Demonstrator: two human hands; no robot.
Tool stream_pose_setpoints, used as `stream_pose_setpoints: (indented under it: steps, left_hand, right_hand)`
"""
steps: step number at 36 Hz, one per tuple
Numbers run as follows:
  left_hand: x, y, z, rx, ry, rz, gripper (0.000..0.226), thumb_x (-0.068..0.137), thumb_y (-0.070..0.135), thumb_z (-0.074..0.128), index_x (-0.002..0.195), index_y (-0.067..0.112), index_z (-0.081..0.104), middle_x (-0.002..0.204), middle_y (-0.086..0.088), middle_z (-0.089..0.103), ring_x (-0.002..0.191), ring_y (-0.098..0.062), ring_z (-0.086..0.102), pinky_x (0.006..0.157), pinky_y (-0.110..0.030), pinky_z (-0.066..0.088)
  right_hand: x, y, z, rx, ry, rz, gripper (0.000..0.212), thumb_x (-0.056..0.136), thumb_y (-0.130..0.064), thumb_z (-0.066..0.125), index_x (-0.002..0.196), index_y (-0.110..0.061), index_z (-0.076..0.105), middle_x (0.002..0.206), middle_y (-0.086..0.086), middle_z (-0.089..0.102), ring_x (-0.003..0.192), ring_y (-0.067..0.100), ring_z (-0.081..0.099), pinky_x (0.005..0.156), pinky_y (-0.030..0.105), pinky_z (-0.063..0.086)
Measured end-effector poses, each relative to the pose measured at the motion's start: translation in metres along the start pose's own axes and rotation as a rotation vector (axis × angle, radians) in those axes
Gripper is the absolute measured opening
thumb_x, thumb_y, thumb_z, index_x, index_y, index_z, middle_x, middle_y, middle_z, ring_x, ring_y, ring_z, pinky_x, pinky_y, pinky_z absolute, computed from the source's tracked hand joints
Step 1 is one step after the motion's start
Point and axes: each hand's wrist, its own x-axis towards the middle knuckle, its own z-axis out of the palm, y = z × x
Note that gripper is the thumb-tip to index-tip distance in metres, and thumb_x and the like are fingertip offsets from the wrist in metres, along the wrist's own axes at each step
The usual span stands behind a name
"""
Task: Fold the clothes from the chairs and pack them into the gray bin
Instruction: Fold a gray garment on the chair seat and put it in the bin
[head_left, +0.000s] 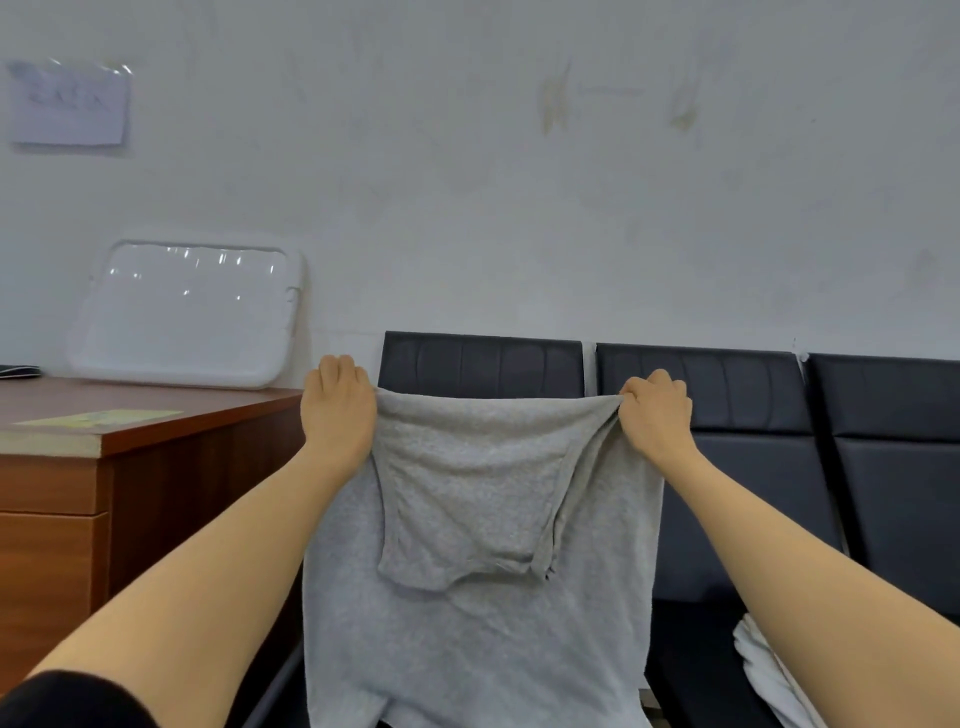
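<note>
A light gray garment (478, 597) hangs in the air in front of the black chairs (737, 415), its upper part folded down over the front. My left hand (338, 402) grips its top left corner and my right hand (655, 410) pinches its top right corner, both at the height of the chair backs. A white piece of clothing (769, 670) lies on a chair seat at the lower right, partly hidden by my right forearm. No gray bin is in view.
A brown wooden desk (130, 447) stands at the left with a white tray-like lid (187, 312) leaning on the wall and a yellow-green sheet (98, 418) lying on top. A paper note (67, 104) is taped to the wall.
</note>
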Motion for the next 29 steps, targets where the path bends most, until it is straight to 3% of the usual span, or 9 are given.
stream_pose_setpoints:
  steps: [3, 8, 14, 18, 22, 25, 29]
  left_hand:
    - [0.001, -0.002, -0.005, -0.039, -0.004, -0.009, 0.021, 0.085, 0.003, 0.046, 0.104, 0.011, 0.050, 0.107, -0.004, 0.054, 0.106, -0.022, 0.045, 0.084, -0.027, 0.035]
    - [-0.007, -0.009, -0.022, -0.100, 0.009, -0.010, 0.019, 0.086, 0.002, 0.044, 0.103, 0.011, 0.048, 0.102, -0.006, 0.055, 0.103, -0.024, 0.045, 0.081, -0.028, 0.034]
    - [-0.012, -0.022, -0.041, -0.111, 0.182, 0.015, 0.019, 0.061, -0.008, 0.060, 0.070, 0.006, 0.051, 0.063, -0.012, 0.052, 0.067, -0.027, 0.048, 0.058, -0.031, 0.027]
    - [-0.007, -0.028, -0.057, -0.166, 0.244, 0.000, 0.016, 0.062, -0.007, 0.058, 0.067, 0.005, 0.050, 0.062, -0.014, 0.051, 0.066, -0.028, 0.047, 0.058, -0.032, 0.030]
    - [-0.001, -0.034, -0.077, -0.200, 0.214, -0.011, 0.002, 0.082, 0.004, 0.051, 0.082, 0.006, 0.052, 0.083, -0.012, 0.057, 0.086, -0.029, 0.049, 0.072, -0.033, 0.034]
    - [0.005, -0.038, -0.083, -0.163, 0.159, -0.039, 0.017, 0.089, 0.012, 0.037, 0.094, 0.007, 0.053, 0.099, -0.007, 0.057, 0.101, -0.025, 0.045, 0.083, -0.030, 0.032]
    - [0.005, -0.040, -0.080, -0.138, 0.107, -0.050, 0.021, 0.091, 0.018, 0.038, 0.093, 0.008, 0.056, 0.098, -0.006, 0.060, 0.103, -0.023, 0.045, 0.086, -0.030, 0.032]
  right_hand:
    - [-0.005, -0.004, -0.007, -0.019, -0.049, -0.013, 0.033, 0.094, -0.018, 0.032, 0.087, -0.004, 0.061, 0.093, 0.006, 0.042, 0.094, 0.025, 0.035, 0.081, 0.034, 0.022]
    - [-0.013, -0.007, -0.017, -0.083, -0.118, -0.003, 0.024, 0.091, -0.035, 0.042, 0.099, -0.022, 0.061, 0.102, 0.001, 0.038, 0.095, 0.020, 0.028, 0.084, 0.033, 0.018]
    - [-0.022, -0.020, -0.035, 0.046, 0.010, 0.060, 0.021, 0.090, -0.026, 0.047, 0.100, -0.019, 0.064, 0.101, 0.001, 0.037, 0.104, 0.025, 0.035, 0.085, 0.033, 0.019]
    - [-0.025, -0.034, -0.051, 0.155, 0.105, 0.095, 0.019, 0.089, -0.023, 0.048, 0.092, -0.013, 0.064, 0.102, 0.003, 0.038, 0.105, 0.027, 0.035, 0.084, 0.033, 0.018]
    - [-0.024, -0.048, -0.067, 0.245, 0.218, 0.085, 0.017, 0.089, -0.023, 0.049, 0.085, -0.013, 0.062, 0.100, 0.002, 0.036, 0.104, 0.026, 0.034, 0.087, 0.034, 0.020]
    - [-0.022, -0.054, -0.073, 0.270, 0.301, 0.080, 0.018, 0.089, -0.026, 0.052, 0.079, -0.013, 0.059, 0.098, 0.001, 0.035, 0.101, 0.024, 0.033, 0.088, 0.035, 0.020]
    - [-0.020, -0.056, -0.073, 0.275, 0.352, 0.071, 0.020, 0.087, -0.026, 0.052, 0.073, -0.012, 0.058, 0.097, 0.000, 0.036, 0.094, 0.019, 0.026, 0.088, 0.035, 0.019]
